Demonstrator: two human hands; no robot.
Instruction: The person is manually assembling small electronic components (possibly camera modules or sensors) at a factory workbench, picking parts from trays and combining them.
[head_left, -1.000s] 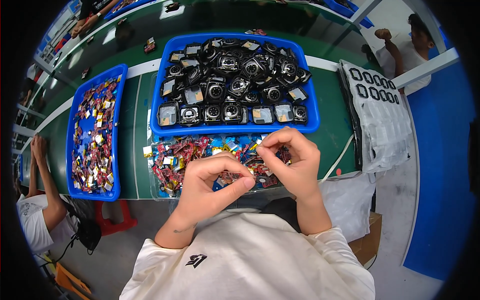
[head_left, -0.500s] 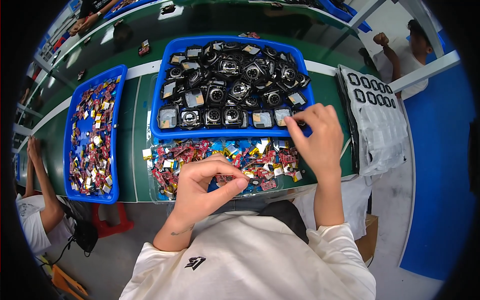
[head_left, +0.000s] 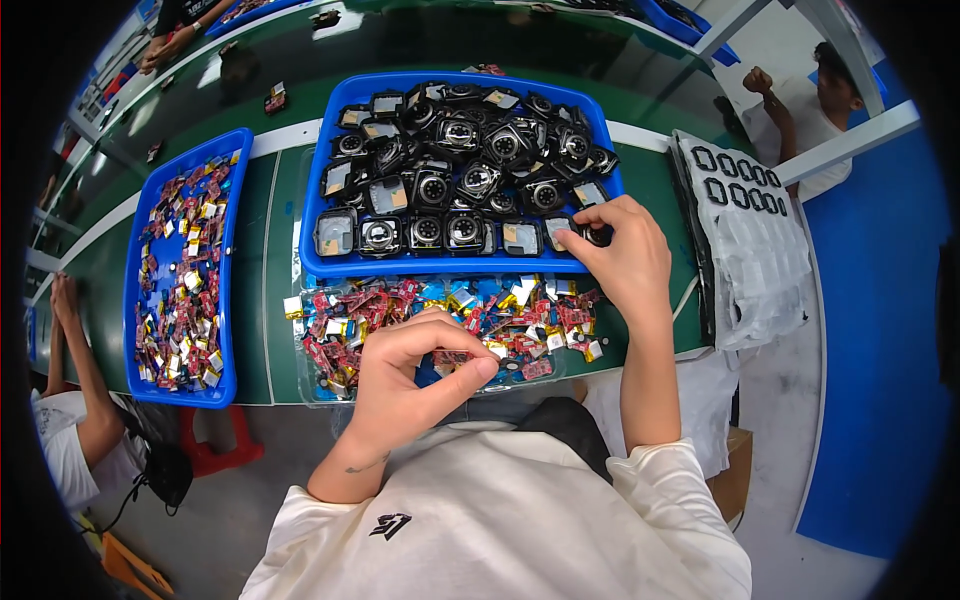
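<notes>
My left hand (head_left: 415, 375) is held above a clear tray (head_left: 325, 398) of small red circuit boards with yellow and white parts (head_left: 400, 298). Its thumb and forefinger are pinched together; whatever lies between them is too small to make out. At the front right corner of a large blue tray (head_left: 440, 266), my right hand (head_left: 632, 258) has its thumb and fingers closed around a black smartwatch case (head_left: 597, 236), partly covered by the hand. That tray is heaped with black watch cases (head_left: 480, 180), the front row lying side by side.
A second blue tray (head_left: 232, 300) of circuit boards stands at left. At right are stacked white plastic trays (head_left: 765, 265) with black ring-shaped frames on top. Beyond runs a green conveyor belt (head_left: 400, 45) carrying scattered parts. Other people sit at left (head_left: 75, 440) and far right (head_left: 815, 130).
My right hand has moved slightly left and its fingers have closed in on a watch case at the tray's corner. My left hand stays nearly still. Parts on the belt have shifted left.
</notes>
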